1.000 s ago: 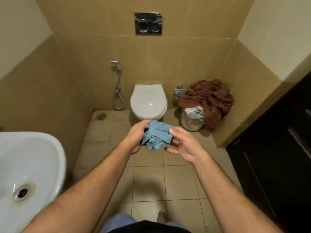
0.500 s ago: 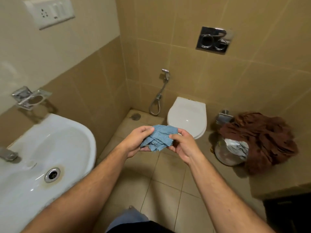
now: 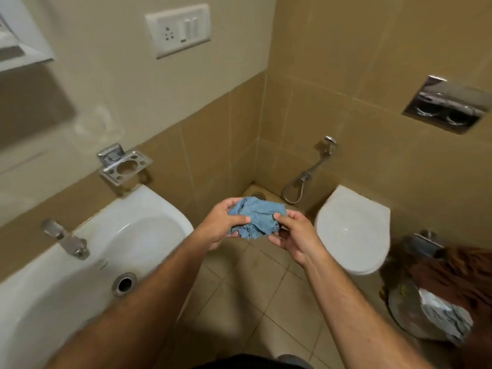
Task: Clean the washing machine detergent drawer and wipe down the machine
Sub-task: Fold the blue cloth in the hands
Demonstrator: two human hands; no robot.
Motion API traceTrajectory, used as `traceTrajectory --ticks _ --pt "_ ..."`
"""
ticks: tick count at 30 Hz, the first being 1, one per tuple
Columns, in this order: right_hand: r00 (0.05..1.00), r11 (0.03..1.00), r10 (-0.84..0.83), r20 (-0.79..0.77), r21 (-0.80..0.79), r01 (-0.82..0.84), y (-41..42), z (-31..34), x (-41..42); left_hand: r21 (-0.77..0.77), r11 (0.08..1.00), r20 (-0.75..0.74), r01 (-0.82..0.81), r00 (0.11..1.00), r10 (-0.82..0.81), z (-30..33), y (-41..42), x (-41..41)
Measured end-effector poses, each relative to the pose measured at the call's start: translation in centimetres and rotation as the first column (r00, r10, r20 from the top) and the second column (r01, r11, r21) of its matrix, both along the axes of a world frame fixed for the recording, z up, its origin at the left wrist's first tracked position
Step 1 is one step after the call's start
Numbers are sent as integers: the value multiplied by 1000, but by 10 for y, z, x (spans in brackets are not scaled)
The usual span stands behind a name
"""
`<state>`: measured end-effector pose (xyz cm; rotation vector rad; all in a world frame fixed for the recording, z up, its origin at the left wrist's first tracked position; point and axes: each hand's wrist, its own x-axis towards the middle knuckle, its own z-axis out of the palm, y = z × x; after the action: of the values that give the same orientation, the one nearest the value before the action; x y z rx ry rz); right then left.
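Tan-tiled bathroom, white sink (image 3: 149,222) at left, closed toilet (image 3: 351,230) at right. Both forearms extend over the floor. Left hand (image 3: 221,227) and right hand (image 3: 295,235) each pinch a crumpled blue cloth (image 3: 257,221), held between them beside the sink.

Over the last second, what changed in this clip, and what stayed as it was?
The view swung left: the sink and tap came into frame, and the toilet slid to the right. The right hand, open beside the blue cloth a second ago, now pinches it. Unchanged: the left hand keeps its grip, and the cloth stays bunched between both hands over the floor.
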<state>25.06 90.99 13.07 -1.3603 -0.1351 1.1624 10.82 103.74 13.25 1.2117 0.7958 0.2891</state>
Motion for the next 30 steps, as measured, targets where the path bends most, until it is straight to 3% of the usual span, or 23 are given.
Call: traceTrajectory --ticks 9,12,16,25,30 --pt "955 953 297 -30 78 -294 115 -5 -8 4 946 51 -325 944 325 -3 61 -37" --pt "936 935 352 -14 59 -350 154 -4 -6 2 872 8 -489 872 489 -1 83 -40" --pt "895 892 445 20 75 -445 204 -3 0 11 805 -24 -593 805 593 4 106 -40" --pt "738 740 670 88 0 -672 267 -9 -11 15 523 -5 -852 523 852 -3 116 -51" --pt "698 698 709 102 39 -715 294 -1 -37 107 390 17 -915 394 919 2 129 -70"
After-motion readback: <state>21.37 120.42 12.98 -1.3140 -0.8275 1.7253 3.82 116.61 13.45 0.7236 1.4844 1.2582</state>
